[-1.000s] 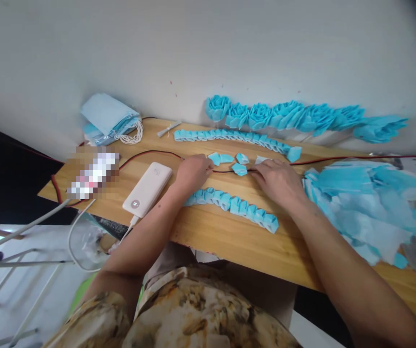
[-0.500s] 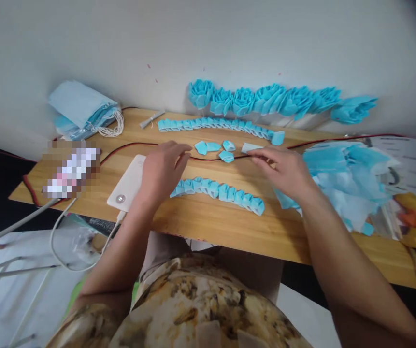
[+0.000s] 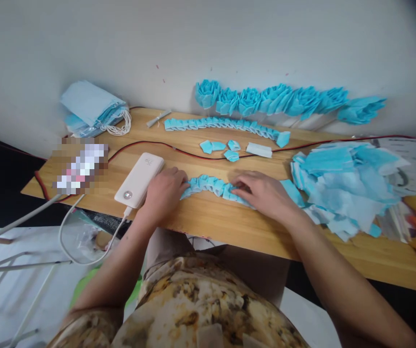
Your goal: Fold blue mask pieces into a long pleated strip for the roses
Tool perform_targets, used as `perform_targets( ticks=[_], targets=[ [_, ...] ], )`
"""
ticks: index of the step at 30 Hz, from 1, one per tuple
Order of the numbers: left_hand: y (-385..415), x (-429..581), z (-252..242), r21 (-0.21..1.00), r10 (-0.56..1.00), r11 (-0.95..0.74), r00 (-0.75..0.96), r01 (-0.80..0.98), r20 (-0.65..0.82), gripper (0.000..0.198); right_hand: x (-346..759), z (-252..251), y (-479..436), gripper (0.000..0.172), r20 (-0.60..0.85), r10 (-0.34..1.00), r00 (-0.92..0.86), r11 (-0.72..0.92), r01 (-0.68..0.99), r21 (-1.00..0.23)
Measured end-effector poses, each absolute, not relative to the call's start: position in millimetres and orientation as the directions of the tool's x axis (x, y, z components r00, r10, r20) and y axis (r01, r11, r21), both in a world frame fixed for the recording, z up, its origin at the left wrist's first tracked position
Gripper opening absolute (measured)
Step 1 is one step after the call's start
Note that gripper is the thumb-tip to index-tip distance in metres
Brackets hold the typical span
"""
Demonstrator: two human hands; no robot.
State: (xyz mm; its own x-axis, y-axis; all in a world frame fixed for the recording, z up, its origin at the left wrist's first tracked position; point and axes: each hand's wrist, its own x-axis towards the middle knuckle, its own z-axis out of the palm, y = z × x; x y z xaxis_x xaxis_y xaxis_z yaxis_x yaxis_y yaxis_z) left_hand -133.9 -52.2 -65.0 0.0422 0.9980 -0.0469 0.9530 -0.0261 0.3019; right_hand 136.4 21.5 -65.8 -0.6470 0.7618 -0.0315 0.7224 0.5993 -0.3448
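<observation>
A short curved row of folded light-blue pieces, which look like non-woven fabric, lies near the table's front edge. At its left end, my left hand rests with bent fingers closed against the last pieces. My right hand covers much of the right end, thumb and fingers curled onto it. Just behind are several loose folded blue pieces and a flat pale strip, apart from both hands. Farther back stretches a longer row of the same folded pieces.
Blue fabric roses line the wall. A heap of blue sheets lies right, a stack of pale-blue sheets back left. A white power bank with a cable sits beside my left arm. A red-black wire crosses the table.
Both hands have come down toward the front edge onto the short row. My right hand has left the pale strip, which now lies on the table. The view has shifted slightly.
</observation>
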Motion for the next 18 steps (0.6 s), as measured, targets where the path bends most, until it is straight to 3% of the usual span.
perform_targets(
  ticks=[4, 8, 10, 14, 18],
  targets=[
    [-53.0, -135.9, -69.2, 0.468, 0.998, -0.051, 0.034, 0.882, 0.046, 0.009, 134.4, -67.0, 22.7, 0.005, -0.05, 0.776, -0.629, 0.526, 0.688, -0.5],
    [-50.9, -138.4, -73.3, 0.777, 0.99, -0.032, -0.09, 0.628, 0.113, 0.004, 148.6, -74.9, 33.3, 0.017, -0.099, 0.805, -0.585, 0.31, 0.557, -0.77],
    [-46.1, -137.9, -74.2, 0.887, 0.991, -0.047, -0.091, 0.459, 0.1, 0.007, 154.6, -78.5, 40.2, 0.03, -0.143, 0.783, -0.606, 0.201, 0.463, -0.863],
    [-32.4, -134.3, -69.4, 0.935, 0.989, -0.117, -0.047, 0.336, 0.14, 0.011, 155.4, -74.3, 52.0, 0.071, -0.21, 0.67, -0.712, 0.139, 0.398, -0.907],
    [-22.1, -127.9, -56.4, 0.906, 0.98, -0.192, 0.028, 0.377, 0.196, 0.015, 136.9, -59.9, 56.3, 0.061, -0.137, 0.646, -0.751, 0.216, 0.352, -0.911]
  ],
)
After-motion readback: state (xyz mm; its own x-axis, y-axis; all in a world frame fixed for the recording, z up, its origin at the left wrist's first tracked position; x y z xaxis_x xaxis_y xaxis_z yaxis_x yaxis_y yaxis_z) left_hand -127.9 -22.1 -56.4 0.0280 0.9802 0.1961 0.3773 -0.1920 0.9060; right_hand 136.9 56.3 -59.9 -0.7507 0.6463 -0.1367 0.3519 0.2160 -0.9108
